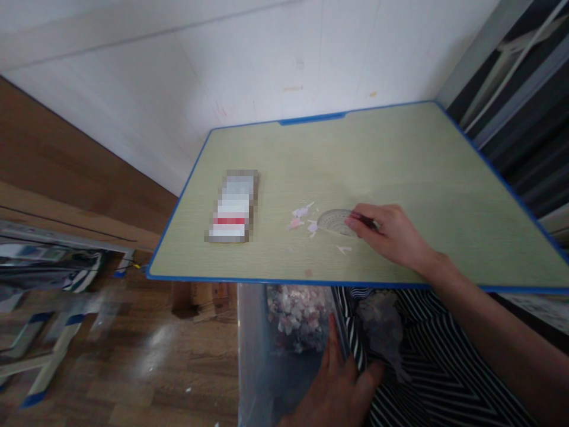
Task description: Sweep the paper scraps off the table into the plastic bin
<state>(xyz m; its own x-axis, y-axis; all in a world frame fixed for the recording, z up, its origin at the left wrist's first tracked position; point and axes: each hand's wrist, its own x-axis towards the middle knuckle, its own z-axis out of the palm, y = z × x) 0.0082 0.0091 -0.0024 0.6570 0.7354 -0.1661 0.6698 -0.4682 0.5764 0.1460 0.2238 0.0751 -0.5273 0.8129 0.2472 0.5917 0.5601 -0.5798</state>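
Note:
A clear semicircular protractor [335, 222] is pinched between the thumb and fingers of my right hand [386, 232]. It lies low against the pale green tabletop, its curved side towards small white and pink paper scraps [303, 212]. Below the table's front edge, my left hand [335, 382] rests by the right rim of a translucent plastic bin [251, 350]. Its index finger stretches forward along the rim and the thumb stands apart. Inside the bin is a heap of pale and pinkish scraps [300, 311].
The table [391, 148] has a blue edge and stands against a white wall. A pixelated phone-like object [233, 207] lies on its left part. Striped cloth [435, 344] covers my lap, with a greyish crumpled piece [382, 323] on it. A cardboard box [208, 296] sits on the wooden floor.

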